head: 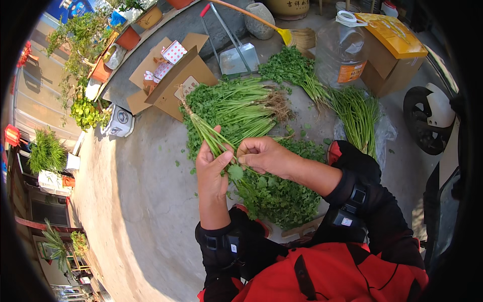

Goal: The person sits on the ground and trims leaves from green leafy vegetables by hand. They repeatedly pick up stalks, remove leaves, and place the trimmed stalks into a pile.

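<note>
My left hand (213, 164) holds a small bunch of cilantro (205, 132) by its green stems, the roots pointing up and away. Fingertips of my right hand (260, 154) pinch at a stem beside that bunch. Beneath and beyond the hands lies a pile of rooted cilantro (241, 105) on the concrete floor. Nearer my feet is a leafy heap of cilantro (283, 196). Another rooted bunch (290, 64) rests farther off, and long thin green stalks (356, 117) lie on a clear plastic bag at the right.
An open cardboard box (177, 83) stands beyond the pile, beside a metal dustpan (238, 60) and a broom (298, 37). A large clear plastic jug (341, 53) stands by a cardboard box (392, 71). A wheel (422, 120) is at the right; potted plants line the left.
</note>
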The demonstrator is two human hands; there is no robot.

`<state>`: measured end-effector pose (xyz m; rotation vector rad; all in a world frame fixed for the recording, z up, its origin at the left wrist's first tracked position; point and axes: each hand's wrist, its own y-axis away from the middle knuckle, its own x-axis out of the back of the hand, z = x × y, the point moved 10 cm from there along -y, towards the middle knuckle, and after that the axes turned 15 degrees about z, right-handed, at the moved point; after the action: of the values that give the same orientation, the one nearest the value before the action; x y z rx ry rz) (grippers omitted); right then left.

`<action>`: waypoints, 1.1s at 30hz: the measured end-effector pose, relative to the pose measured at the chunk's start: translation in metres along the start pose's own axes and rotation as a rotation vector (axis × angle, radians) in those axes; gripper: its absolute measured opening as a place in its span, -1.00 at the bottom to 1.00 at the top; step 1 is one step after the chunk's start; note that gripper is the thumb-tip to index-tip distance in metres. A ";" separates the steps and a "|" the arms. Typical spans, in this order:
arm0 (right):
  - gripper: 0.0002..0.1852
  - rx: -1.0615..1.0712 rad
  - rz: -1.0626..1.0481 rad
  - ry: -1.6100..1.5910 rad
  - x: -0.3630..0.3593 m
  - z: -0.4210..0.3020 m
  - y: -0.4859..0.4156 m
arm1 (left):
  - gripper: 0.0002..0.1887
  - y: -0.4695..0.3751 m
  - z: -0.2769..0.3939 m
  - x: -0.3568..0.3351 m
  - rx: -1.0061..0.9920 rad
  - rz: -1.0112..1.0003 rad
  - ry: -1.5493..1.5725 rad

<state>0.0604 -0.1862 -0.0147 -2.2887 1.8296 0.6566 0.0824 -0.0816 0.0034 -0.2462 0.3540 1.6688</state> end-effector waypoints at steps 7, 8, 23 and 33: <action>-0.89 -0.077 -0.053 -0.086 -0.004 0.003 0.003 | -0.22 -0.001 0.001 0.000 0.026 -0.037 0.063; -0.87 -0.081 -0.063 -0.084 -0.005 0.003 0.003 | -0.22 -0.001 0.002 -0.001 0.029 -0.046 0.070; -0.89 -0.098 -0.077 -0.086 -0.006 0.010 0.008 | -0.14 -0.001 0.001 -0.006 0.032 -0.049 0.125; -0.93 -0.083 -0.069 -0.143 -0.007 0.009 0.009 | -0.13 0.003 0.003 -0.012 0.005 -0.040 0.069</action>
<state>0.0488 -0.1787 -0.0187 -2.2779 1.6816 0.8759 0.0814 -0.0917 0.0110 -0.3065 0.4024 1.6228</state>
